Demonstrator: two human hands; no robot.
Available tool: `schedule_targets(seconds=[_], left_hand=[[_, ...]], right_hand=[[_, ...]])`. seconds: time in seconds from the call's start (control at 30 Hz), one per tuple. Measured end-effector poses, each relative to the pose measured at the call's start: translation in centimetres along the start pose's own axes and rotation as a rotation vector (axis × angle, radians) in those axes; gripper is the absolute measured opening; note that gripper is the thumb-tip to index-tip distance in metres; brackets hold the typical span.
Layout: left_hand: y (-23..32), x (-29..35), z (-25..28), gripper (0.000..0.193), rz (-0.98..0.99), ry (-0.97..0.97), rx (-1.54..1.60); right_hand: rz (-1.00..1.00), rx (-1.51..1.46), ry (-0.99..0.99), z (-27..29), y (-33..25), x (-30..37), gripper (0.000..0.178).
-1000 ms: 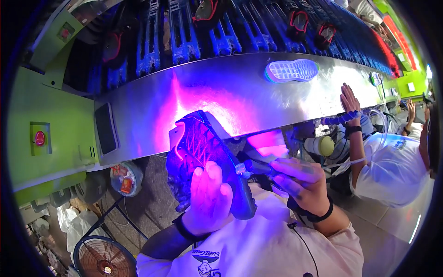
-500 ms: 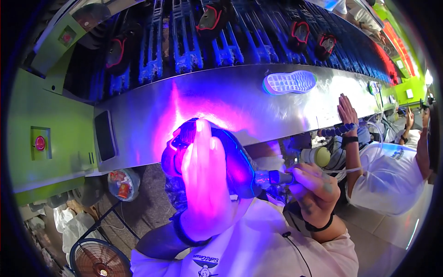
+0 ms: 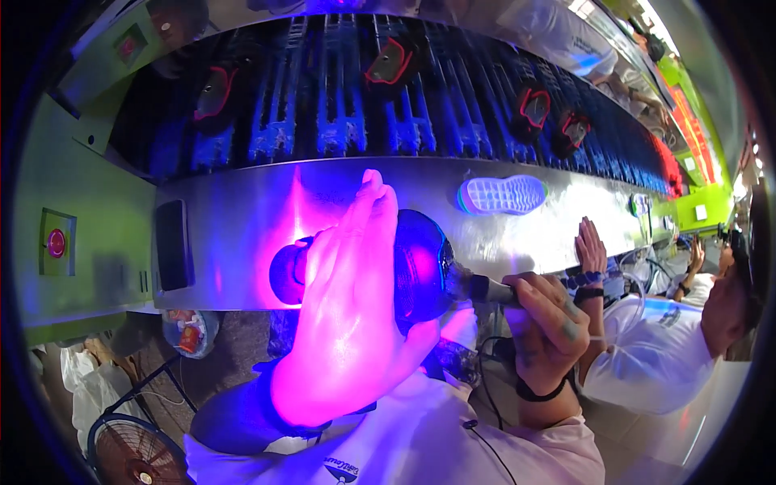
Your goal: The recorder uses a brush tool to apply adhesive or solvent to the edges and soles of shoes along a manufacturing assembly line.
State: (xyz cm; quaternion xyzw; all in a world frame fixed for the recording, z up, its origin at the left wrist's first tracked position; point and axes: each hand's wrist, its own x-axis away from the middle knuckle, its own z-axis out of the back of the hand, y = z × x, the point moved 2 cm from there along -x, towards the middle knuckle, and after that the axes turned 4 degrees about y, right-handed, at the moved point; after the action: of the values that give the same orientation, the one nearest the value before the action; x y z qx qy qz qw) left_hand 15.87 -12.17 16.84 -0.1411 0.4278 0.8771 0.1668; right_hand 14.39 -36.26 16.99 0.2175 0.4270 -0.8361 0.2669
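A dark shoe upper [image 3: 422, 271], bathed in violet and pink light, is held in front of my chest at the table's near edge. My left hand [image 3: 339, 311] lies across it with long fingers pointing away and the thumb around its near side, gripping it. Part of the shoe is hidden behind that hand. My right hand [image 3: 550, 327] is closed around the handle of a brush [image 3: 489, 289]. The bristles touch the right end of the shoe. Beyond my right hand, a pale shoe sole [image 3: 503, 196] lies tread up on the metal table.
Behind the metal table [image 3: 234, 194] runs a dark conveyor [image 3: 339, 133] carrying several dark shoes with red edging. A black flat device [image 3: 175, 246] lies at left beside a green panel [image 3: 105, 218]. At right a co-worker [image 3: 647, 356] reaches over the table. A fan [image 3: 137, 453] stands lower left.
The shoe has turned in my left hand, showing its rounded end more to the right. My left hand covers more of it. The brush stays against the shoe; the view has shifted slightly.
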Motion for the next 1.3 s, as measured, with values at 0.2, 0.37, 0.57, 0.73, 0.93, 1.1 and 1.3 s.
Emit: schedule_targets(seconds=[0.2, 0.37, 0.57, 0.73, 0.93, 1.1, 1.3], left_hand=[[-1.8, -0.8, 1.8, 0.109, 0.069, -0.07, 0.046], [-7.0, 0.3, 5.0, 0.118, -0.01, -0.265, -0.304], [-10.4, 4.8, 4.0, 0.115, 0.295, -0.258, 0.208], [-6.5, 9.0, 2.7, 0.109, 0.175, -0.356, 0.331], [-5.0, 9.8, 3.0, 0.114, 0.023, -0.354, 0.213], [-5.4, 10.0, 3.0, 0.115, 0.066, -0.381, 0.255], [-5.5, 9.7, 3.5, 0.119, 0.094, -0.337, 0.21]], right_hand=[[0.019, -0.043, 0.085, -3.3, 2.2, 0.7, 0.039], [-0.173, -0.178, 0.08, -9.0, 3.4, 3.3, 0.035], [-0.381, -0.34, 0.057, -7.3, 1.7, 1.2, 0.032], [-0.313, -0.325, -0.061, -4.1, -1.2, -1.6, 0.031], [-0.263, -0.196, -0.05, -3.1, -1.9, -1.4, 0.031], [-0.359, -0.263, -0.133, -2.4, -1.8, -0.3, 0.033], [-0.308, -0.311, -0.09, -2.9, -1.2, 1.1, 0.033]])
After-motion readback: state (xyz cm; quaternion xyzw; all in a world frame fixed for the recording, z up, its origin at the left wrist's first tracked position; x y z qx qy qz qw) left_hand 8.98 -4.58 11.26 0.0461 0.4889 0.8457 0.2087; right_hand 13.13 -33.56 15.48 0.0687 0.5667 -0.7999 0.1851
